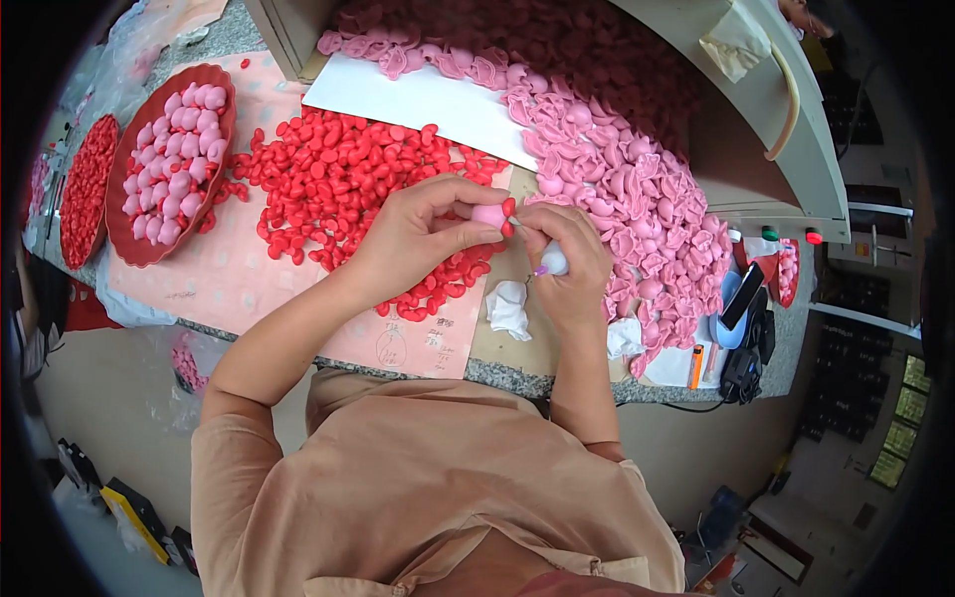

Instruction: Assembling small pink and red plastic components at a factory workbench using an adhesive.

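Observation:
My left hand (428,227) pinches a small smooth pink plastic piece (486,215) between thumb and fingers, above the bench's front part. Red rounded bits (509,211) sit at the right end of that piece. Close on the right, my right hand (569,254) is closed around a small white bottle (553,260), mostly hidden by the fingers, with a purple spot near it. A thin tip from this hand reaches the red bits; whether it touches them I cannot tell. Loose red bean-shaped pieces (328,169) lie heaped beyond and under my left hand.
Pink frilled pieces (637,199) pile up right, spilling from a pale cabinet (766,129). A red bowl (227,129) of pink and red pieces stands left, near a tray of red bits (88,194). Crumpled tissue (508,309), an orange lighter (695,366) and a phone (741,297) lie near the front edge.

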`<state>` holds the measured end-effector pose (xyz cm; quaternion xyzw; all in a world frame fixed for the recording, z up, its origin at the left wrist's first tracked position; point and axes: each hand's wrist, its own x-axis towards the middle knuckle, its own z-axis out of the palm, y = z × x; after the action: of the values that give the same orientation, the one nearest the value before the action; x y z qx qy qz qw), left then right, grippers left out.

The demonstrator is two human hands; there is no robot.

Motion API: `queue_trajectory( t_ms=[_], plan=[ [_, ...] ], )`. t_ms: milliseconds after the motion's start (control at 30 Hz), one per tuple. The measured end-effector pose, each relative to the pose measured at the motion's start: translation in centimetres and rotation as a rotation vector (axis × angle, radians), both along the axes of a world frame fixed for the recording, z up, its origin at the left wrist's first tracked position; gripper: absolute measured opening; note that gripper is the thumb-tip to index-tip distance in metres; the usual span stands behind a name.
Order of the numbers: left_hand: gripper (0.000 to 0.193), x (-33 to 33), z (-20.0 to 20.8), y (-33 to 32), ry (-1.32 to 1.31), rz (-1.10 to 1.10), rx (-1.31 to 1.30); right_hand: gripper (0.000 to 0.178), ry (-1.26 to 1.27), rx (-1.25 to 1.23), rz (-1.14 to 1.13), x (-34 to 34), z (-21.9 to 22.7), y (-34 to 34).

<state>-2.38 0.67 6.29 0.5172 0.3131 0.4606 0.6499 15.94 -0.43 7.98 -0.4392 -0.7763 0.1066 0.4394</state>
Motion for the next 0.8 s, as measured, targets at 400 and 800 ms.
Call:
queue_trajectory(
  t_ms=[400,800],
  plan=[
    [0.032,-0.9,-1.1,0.0,0.020,-0.109,-0.084,0.010,0.228,-0.092,0.026,0.4,-0.8,-1.1],
    [0.030,1.8,-0.8,0.9,0.065,-0.039,-0.058,0.016,-0.043,0.010,0.026,2.4,-0.8,0.9]
  ],
)
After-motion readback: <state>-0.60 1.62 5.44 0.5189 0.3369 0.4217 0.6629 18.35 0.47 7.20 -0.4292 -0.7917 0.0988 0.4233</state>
